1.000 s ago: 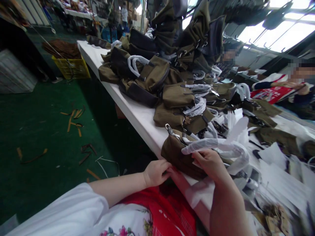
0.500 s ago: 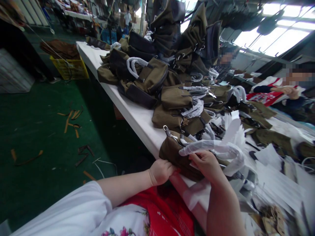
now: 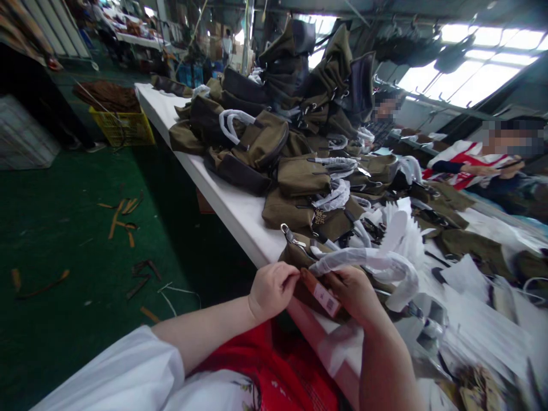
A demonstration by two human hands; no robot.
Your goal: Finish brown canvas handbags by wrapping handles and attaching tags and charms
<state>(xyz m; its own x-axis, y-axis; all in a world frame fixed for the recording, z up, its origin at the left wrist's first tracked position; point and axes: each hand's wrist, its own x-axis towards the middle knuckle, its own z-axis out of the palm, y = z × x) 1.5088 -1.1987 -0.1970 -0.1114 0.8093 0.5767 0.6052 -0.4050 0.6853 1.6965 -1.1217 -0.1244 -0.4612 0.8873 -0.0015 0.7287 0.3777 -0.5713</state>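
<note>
An olive-brown handbag [image 3: 287, 250] lies at the table's near edge, a zip pull showing on top and its handle [image 3: 363, 258] wrapped in white film. An orange-brown hang tag [image 3: 314, 288] with a white barcode label rests against the bag's front. My left hand [image 3: 272, 288] is closed in a pinch at the tag's upper left end. My right hand [image 3: 353, 294] is closed beside the tag, under the wrapped handle; what its fingertips grip is hidden.
More handbags [image 3: 303, 174] are heaped along the white table [image 3: 231, 214]. Papers [image 3: 466, 319] and white cards [image 3: 400, 228] lie on the right. Across the table sits a person in a red and white top [image 3: 462, 162]. A yellow crate [image 3: 122, 127] and leather scraps [image 3: 122, 214] are on the green floor.
My left hand has lifted slightly from the bag's lower front and now pinches at the tag. The tag's barcode label has come into view. My right hand stays near the handle.
</note>
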